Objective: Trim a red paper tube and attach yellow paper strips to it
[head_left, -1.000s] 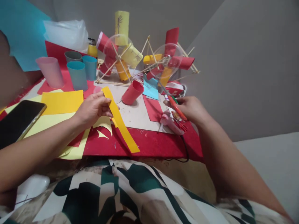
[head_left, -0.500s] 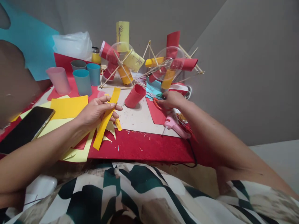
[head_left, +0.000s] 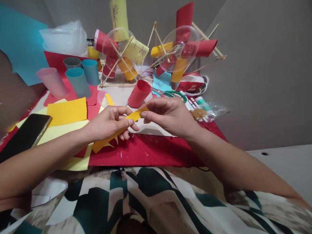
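Observation:
A long orange-yellow paper strip [head_left: 135,115] lies between both hands above the red work surface [head_left: 151,151]. My left hand [head_left: 109,122] pinches the strip near its middle, and the lower end sticks out below that hand. My right hand [head_left: 169,114] pinches the strip's upper end with thumb and fingers. Just behind the hands a red paper tube [head_left: 138,93] lies on a pale cardboard sheet [head_left: 156,128]. Scissors with green handles [head_left: 174,94] rest behind my right hand.
Two paper-and-stick wheel models [head_left: 122,48] [head_left: 181,48] stand at the back. Paper cups [head_left: 78,81] stand at left, with yellow sheets [head_left: 67,111] and a black phone [head_left: 24,135] nearby. A bag of markers [head_left: 203,109] lies at right.
My right hand put the scissors down behind it and came left to grip the strip's upper end. The left hand turned the strip from hanging down to nearly level.

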`<action>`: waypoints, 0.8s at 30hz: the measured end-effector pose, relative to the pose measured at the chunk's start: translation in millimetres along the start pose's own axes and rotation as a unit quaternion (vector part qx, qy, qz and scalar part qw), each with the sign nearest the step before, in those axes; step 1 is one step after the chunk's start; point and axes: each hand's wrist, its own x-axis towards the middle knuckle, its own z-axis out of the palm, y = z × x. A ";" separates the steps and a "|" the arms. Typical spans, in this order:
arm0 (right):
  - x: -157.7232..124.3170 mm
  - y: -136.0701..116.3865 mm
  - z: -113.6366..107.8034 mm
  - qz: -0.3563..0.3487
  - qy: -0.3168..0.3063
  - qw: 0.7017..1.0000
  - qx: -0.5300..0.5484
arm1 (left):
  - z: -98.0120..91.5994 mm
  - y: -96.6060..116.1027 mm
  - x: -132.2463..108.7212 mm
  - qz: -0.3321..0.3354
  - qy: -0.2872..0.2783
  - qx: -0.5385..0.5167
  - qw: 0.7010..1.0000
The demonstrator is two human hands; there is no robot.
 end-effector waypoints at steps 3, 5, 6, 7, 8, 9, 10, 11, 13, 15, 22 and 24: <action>-6.7 1.4 -0.5 0.032 -0.006 0.998 0.045 | -0.3 0.7 -0.6 -0.035 -0.016 0.003 0.999; -11.2 2.1 -2.2 0.053 -0.010 0.996 0.071 | -0.8 0.1 -1.5 -0.043 -0.022 0.006 0.999; -13.6 2.3 -2.5 0.062 -0.012 0.995 0.078 | -0.8 -0.4 -2.1 -0.042 -0.025 0.010 0.999; -16.0 2.6 -2.3 0.070 -0.014 0.994 0.082 | -0.6 -0.8 -2.8 -0.041 -0.028 0.016 0.999; -18.5 2.9 -1.6 0.072 -0.013 0.994 0.084 | -0.5 -1.0 -3.5 -0.041 -0.033 0.024 0.998; -21.0 3.1 -0.5 0.068 -0.009 0.994 0.083 | -0.4 -1.0 -4.2 -0.043 -0.038 0.031 0.998; -23.3 3.2 1.0 0.060 -0.003 0.995 0.081 | -0.5 -0.5 -4.8 -0.044 -0.043 0.037 0.997; -25.5 3.1 2.7 0.050 0.006 0.996 0.079 | -1.1 0.4 -5.2 -0.045 -0.048 0.043 0.997; -29.3 2.5 6.6 0.030 0.020 0.996 0.079 | -3.4 3.5 -5.6 -0.059 -0.070 0.046 0.995; -32.3 2.1 10.7 0.016 0.031 0.996 0.080 | -7.0 7.2 -5.1 -0.089 -0.104 0.037 0.990; -35.0 12.2 22.0 -0.030 0.028 0.994 0.106 | -17.5 0.8 -0.4 -0.149 -0.178 -0.080 0.969; -34.0 16.5 23.5 -0.020 0.024 0.992 0.120 | -18.1 -2.1 0.3 -0.164 -0.182 -0.077 0.967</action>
